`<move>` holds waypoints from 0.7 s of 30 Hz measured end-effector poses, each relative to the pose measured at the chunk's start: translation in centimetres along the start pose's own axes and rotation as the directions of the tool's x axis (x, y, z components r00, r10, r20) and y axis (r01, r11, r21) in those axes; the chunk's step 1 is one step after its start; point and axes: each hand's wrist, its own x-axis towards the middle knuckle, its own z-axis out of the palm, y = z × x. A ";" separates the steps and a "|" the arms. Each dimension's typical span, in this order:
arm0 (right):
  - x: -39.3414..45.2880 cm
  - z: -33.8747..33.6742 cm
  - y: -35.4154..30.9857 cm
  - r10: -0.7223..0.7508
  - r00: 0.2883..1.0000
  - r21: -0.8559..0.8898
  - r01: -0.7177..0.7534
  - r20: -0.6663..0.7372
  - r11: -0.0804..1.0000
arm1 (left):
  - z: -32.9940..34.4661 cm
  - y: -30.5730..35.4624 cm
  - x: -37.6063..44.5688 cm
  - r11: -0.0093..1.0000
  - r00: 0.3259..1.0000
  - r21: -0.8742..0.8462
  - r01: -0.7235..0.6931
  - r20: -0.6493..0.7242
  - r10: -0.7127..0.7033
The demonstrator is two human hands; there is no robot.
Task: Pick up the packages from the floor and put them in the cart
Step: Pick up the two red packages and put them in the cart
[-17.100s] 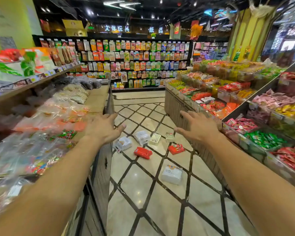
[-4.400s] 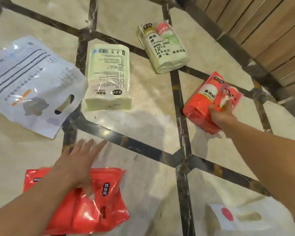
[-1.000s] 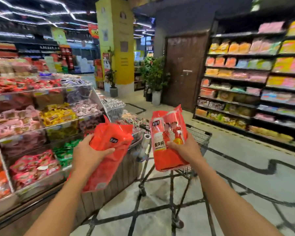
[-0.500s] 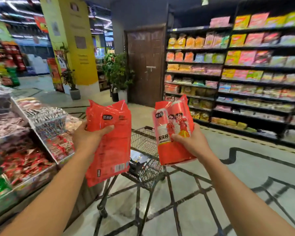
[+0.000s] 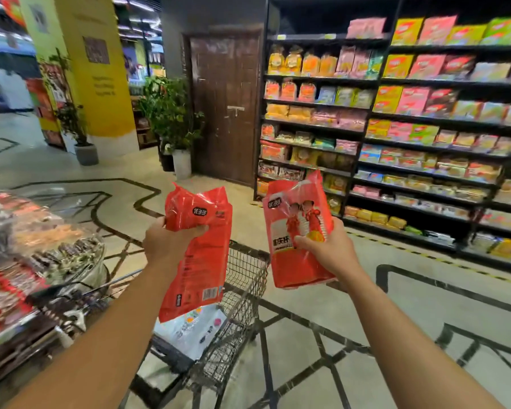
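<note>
Left hand (image 5: 165, 243) grips red pouch (image 5: 196, 252), right hand (image 5: 328, 249) grips red cup pack (image 5: 298, 231); lower both inside the cart (image 5: 245, 278) basket before letting go.

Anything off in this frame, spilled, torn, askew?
Nothing stands out. The left hand holds a flat red packet over the cart; the right hand holds a red pack of cups beside it. Both look intact. A pale bag already lies in the cart.

flat pack (image 5: 199, 252): plain red | cup pack (image 5: 300, 231): red, two-figure print | cart (image 5: 242, 278): dark wire mesh
</note>
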 end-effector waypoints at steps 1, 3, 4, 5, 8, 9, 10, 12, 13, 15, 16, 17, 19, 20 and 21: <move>1.7 0.1 0.6 0.008 1.000 0.015 -0.008 0.000 1.000 | 1.2 -0.3 0.9 1.000 1.000 -0.001 0.019 -0.002 -0.019; 5.2 0.4 1.8 0.027 1.000 0.047 -0.027 0.003 0.999 | 3.5 -1.3 2.8 0.997 0.997 -0.031 0.072 -0.003 -0.072; 7.0 0.7 2.4 0.036 0.999 0.056 -0.036 0.008 0.998 | 4.6 -1.8 3.8 0.994 0.995 -0.046 0.095 0.001 -0.096; 8.8 0.9 3.0 0.041 0.999 0.065 -0.042 0.015 0.997 | 5.7 -2.2 4.7 0.992 0.993 -0.059 0.114 0.005 -0.114; 14.4 2.2 4.8 0.055 0.997 0.076 -0.059 0.059 0.995 | 9.3 -3.4 7.7 0.983 0.986 -0.083 0.163 -0.021 -0.165; 16.3 2.7 5.4 0.048 0.996 0.084 -0.055 0.076 0.995 | 10.5 -3.6 8.6 0.979 0.982 -0.091 0.181 -0.034 -0.185; 18.4 3.3 6.1 0.040 0.995 0.092 -0.049 0.095 0.995 | 11.7 -3.9 9.7 0.976 0.979 -0.105 0.190 -0.050 -0.196; 22.4 4.5 7.3 0.027 0.990 0.112 -0.043 0.141 0.993 | 14.1 -4.6 11.8 0.969 0.971 -0.124 0.212 -0.086 -0.223; 24.3 5.1 7.7 0.020 0.985 0.117 -0.041 0.174 0.992 | 15.1 -4.6 12.7 0.968 0.966 -0.119 0.222 -0.111 -0.235; 28.4 6.6 8.2 0.003 0.974 0.101 -0.027 0.226 0.994 | 17.1 -4.8 14.6 0.967 0.955 -0.114 0.228 -0.170 -0.245; 30.5 7.4 8.3 0.001 0.968 0.089 -0.024 0.250 0.996 | 18.0 -4.9 15.7 0.965 0.948 -0.124 0.232 -0.194 -0.253; 32.5 8.3 8.3 -0.002 0.961 0.084 -0.022 0.277 0.996 | 18.7 -5.0 16.7 0.963 0.941 -0.140 0.232 -0.220 -0.258; 36.1 10.4 8.4 -0.020 0.940 0.073 -0.005 0.342 0.997 | 19.5 -6.2 19.2 0.963 0.924 -0.159 0.219 -0.284 -0.257; 37.8 11.7 8.5 -0.028 0.931 0.082 -0.002 0.363 0.997 | 19.7 -6.6 20.1 0.960 0.912 -0.162 0.228 -0.311 -0.269; 39.1 13.0 8.7 -0.033 0.926 0.095 -0.004 0.376 0.995 | 19.9 -6.5 20.6 0.959 0.901 -0.156 0.238 -0.332 -0.278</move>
